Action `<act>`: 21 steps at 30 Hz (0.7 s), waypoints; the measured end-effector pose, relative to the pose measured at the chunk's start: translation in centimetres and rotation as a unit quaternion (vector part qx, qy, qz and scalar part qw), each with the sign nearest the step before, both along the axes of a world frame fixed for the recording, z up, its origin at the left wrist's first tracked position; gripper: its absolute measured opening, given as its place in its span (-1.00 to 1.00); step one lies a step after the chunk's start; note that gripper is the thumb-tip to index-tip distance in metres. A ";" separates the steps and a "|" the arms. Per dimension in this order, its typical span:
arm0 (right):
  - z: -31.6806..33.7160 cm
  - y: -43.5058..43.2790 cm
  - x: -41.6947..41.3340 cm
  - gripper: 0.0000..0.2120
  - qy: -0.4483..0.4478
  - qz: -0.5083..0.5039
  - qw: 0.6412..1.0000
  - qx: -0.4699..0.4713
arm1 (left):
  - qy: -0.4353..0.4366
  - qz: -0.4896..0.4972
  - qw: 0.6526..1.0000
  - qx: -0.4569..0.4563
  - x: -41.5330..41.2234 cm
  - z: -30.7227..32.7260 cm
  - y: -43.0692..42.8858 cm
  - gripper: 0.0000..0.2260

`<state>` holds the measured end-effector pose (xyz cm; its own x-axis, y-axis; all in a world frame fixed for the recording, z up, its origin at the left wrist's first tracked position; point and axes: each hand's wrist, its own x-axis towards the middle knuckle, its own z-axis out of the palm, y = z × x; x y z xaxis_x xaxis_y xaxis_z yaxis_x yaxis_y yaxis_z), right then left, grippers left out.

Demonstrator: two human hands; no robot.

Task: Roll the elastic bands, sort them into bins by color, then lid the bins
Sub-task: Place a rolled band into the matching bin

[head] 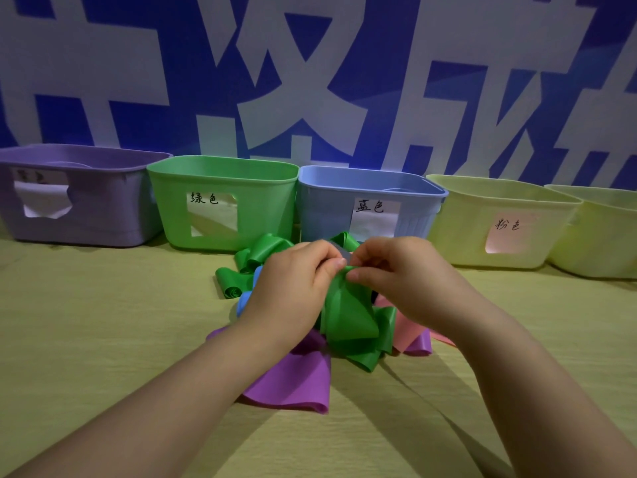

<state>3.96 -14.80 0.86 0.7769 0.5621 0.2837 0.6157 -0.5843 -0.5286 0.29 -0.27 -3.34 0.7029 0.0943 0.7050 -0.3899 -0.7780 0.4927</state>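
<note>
My left hand and my right hand meet above a heap of bands and both pinch the top end of a green elastic band, which hangs down in folds. Under it lie a purple band, a pink band and a bit of blue band. More loose green band lies behind my left hand. A row of bins stands behind: purple bin, green bin, blue bin, yellow bin with a label.
A second yellow bin stands at the far right, partly cut off. All bins are open on top and stand against a blue and white wall. The yellowish table stretches in front.
</note>
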 end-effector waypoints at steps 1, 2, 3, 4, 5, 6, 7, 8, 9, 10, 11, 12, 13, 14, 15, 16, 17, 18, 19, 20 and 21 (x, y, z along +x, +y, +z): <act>0.0 0.0 -0.1 -0.87 -0.011 0.004 1.000 -0.015 | 0.002 -0.002 1.000 -0.005 0.0 0.0 0.0 -0.77; 0.1 0.0 -0.1 -0.85 -0.023 0.004 0.999 -0.030 | 0.002 -0.006 1.000 -0.009 -0.1 0.1 0.0 -0.77; 0.2 0.0 -0.2 -0.84 -0.034 0.004 0.999 -0.042 | 0.007 -0.012 1.000 -0.014 -0.1 0.1 -0.1 -0.78; 0.3 -0.1 -0.2 -0.84 -0.043 0.002 0.998 -0.051 | 0.013 -0.021 0.999 -0.024 -0.2 0.2 -0.1 -0.83; 0.3 -0.2 -0.1 -0.85 -0.048 0.001 0.997 -0.056 | 0.025 -0.031 0.999 -0.035 -0.3 0.2 -0.2 -0.91; 0.4 -0.2 -0.1 -0.85 -0.051 0.000 0.997 -0.057 | 0.038 -0.042 0.997 -0.047 -0.3 0.2 -0.3 -0.93; 0.4 -0.3 0.0 -0.85 -0.054 -0.001 0.997 -0.059 | 0.045 -0.050 0.996 -0.059 -0.4 0.2 -0.4 -0.84; 0.5 -0.4 0.0 -0.85 -0.057 -0.001 0.996 -0.064 | 0.048 -0.059 0.994 -0.073 -0.4 0.1 -0.5 -0.77; 0.5 -0.4 0.1 -0.85 -0.061 -0.001 0.996 -0.072 | 0.046 -0.063 0.993 -0.094 -0.3 0.1 -0.5 -0.73; 0.5 -0.5 0.1 -0.85 -0.062 0.000 0.995 -0.078 | 0.042 -0.068 0.989 -0.120 -0.3 0.1 -0.5 -0.72; 0.5 -0.5 0.1 -0.85 -0.061 0.001 0.995 -0.083 | 0.039 -0.071 0.986 -0.144 -0.3 0.2 -0.5 -0.71; 0.5 -0.5 0.2 -0.85 -0.058 0.002 0.995 -0.085 | 0.035 -0.073 0.984 -0.159 -0.4 0.2 -0.5 -0.71; 0.5 -0.5 0.2 -0.84 -0.053 0.005 0.995 -0.086 | 0.037 -0.073 0.983 -0.165 -0.4 0.3 -0.5 -0.72; 0.6 -0.6 0.2 -0.83 -0.048 0.009 0.995 -0.088 | 0.039 -0.071 0.983 -0.166 -0.4 0.3 -0.5 -0.73; 0.6 -0.6 0.1 -0.81 -0.043 0.012 0.995 -0.090 | 0.042 -0.069 0.983 -0.164 -0.4 0.3 -0.4 -0.74; 0.6 -0.6 0.1 -0.80 -0.037 0.014 0.995 -0.091 | 0.045 -0.066 0.984 -0.160 -0.4 0.3 -0.4 -0.76; 0.6 -0.6 0.0 -0.79 -0.030 0.014 0.995 -0.092 | 0.048 -0.064 0.985 -0.155 -0.4 0.3 -0.4 -0.76; 0.7 -0.6 0.0 -0.79 -0.023 0.013 0.996 -0.091 | 0.050 -0.061 0.985 -0.153 -0.4 0.3 -0.3 -0.76; 0.6 -0.6 0.0 -0.79 -0.014 0.014 0.996 -0.085 | 0.051 -0.058 0.986 -0.149 -0.4 0.2 -0.3 -0.75; 0.6 -0.6 0.0 -0.81 -0.005 0.014 0.997 -0.073 | 0.052 -0.053 0.987 -0.146 -0.4 0.3 -0.2 -0.75; 0.6 -0.6 0.0 -0.83 0.004 0.015 0.998 -0.057 | 0.054 -0.049 0.987 -0.142 -0.4 0.3 -0.2 -0.75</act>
<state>3.97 -15.41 1.46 0.7612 0.6132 0.2108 0.6298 -0.6219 -0.4654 -0.10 -0.46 -3.04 0.7877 0.2051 0.5809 -0.3899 -0.5641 0.7279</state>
